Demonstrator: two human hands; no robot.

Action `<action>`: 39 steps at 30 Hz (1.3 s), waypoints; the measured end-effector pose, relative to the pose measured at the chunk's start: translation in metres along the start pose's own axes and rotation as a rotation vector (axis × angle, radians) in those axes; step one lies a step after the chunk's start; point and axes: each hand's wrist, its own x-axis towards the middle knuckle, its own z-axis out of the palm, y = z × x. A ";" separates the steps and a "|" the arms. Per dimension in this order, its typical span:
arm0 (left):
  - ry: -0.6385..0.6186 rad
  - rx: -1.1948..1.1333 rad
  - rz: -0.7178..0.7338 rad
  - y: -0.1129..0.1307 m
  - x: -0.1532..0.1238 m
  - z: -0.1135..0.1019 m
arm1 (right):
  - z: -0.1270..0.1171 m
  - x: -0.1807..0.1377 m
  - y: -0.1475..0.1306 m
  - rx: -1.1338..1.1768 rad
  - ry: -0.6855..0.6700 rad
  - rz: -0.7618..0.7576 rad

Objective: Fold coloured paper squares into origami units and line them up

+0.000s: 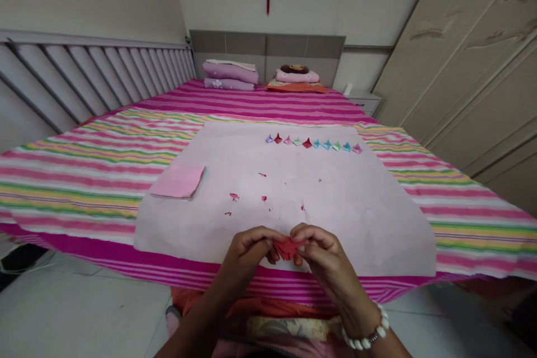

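Both my hands meet over the near edge of a large pale pink sheet (344, 201) spread on the bed. My left hand (248, 247) and my right hand (321, 249) pinch a small red folded paper piece (286, 247) between their fingertips. The fingers of both hands are curled closed on it. Further away on the sheet lies a row of several small folded paper shapes (312, 143) in purple, red, pink, green and blue. Tiny red paper scraps (234, 196) are scattered across the sheet's middle. A white bead bracelet (369, 335) circles my right wrist.
A stack of pink square papers (179, 182) lies at the sheet's left. The bed has a pink striped cover (84, 168), with pillows (230, 74) at the headboard. A slatted rail (96, 72) runs along the left and a wardrobe (474, 67) stands at the right.
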 end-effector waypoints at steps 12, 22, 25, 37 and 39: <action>0.140 0.179 0.089 -0.009 -0.001 0.005 | 0.002 0.002 0.001 -0.208 0.051 0.045; 0.181 0.049 -0.009 -0.010 0.002 0.009 | 0.007 0.000 -0.001 -0.294 0.052 -0.050; 0.211 -0.050 -0.049 -0.013 0.002 0.010 | 0.007 0.000 0.001 -0.290 0.108 -0.059; 0.105 -0.225 -0.130 -0.026 0.002 0.007 | 0.007 -0.003 -0.001 -0.172 0.026 -0.003; 0.086 -0.232 -0.121 -0.025 0.002 0.007 | 0.008 -0.002 -0.001 -0.126 0.010 0.020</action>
